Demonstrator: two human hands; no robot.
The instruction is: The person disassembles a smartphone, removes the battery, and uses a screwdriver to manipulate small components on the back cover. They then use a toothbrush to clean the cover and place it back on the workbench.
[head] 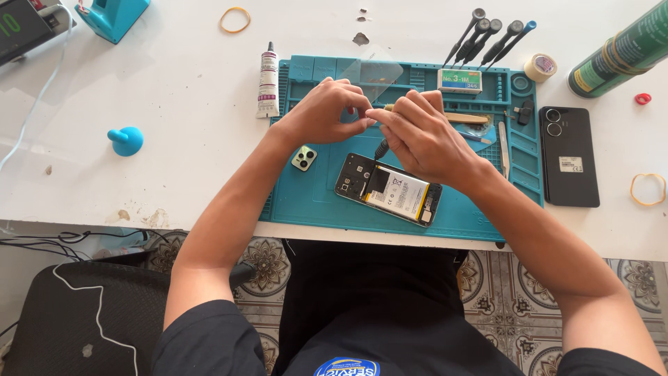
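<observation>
An opened phone (390,190) with its white battery showing lies on the teal work mat (306,202). My right hand (424,136) grips a black-tipped screwdriver (380,150) that points down at the phone's upper left corner. Just above the phone, my left hand (321,111) meets the right hand with its fingertips pinched together by the tool's top; what it pinches is too small to see. A green camera cover (304,158) rests on the mat under my left wrist.
A black phone back (568,156) lies right of the mat. Several screwdrivers (490,38), a small box (459,81), a tape roll (541,67) and a green can (619,52) sit at the back right. A glue tube (268,82), blue suction cup (126,140) and rubber bands (235,19) lie left.
</observation>
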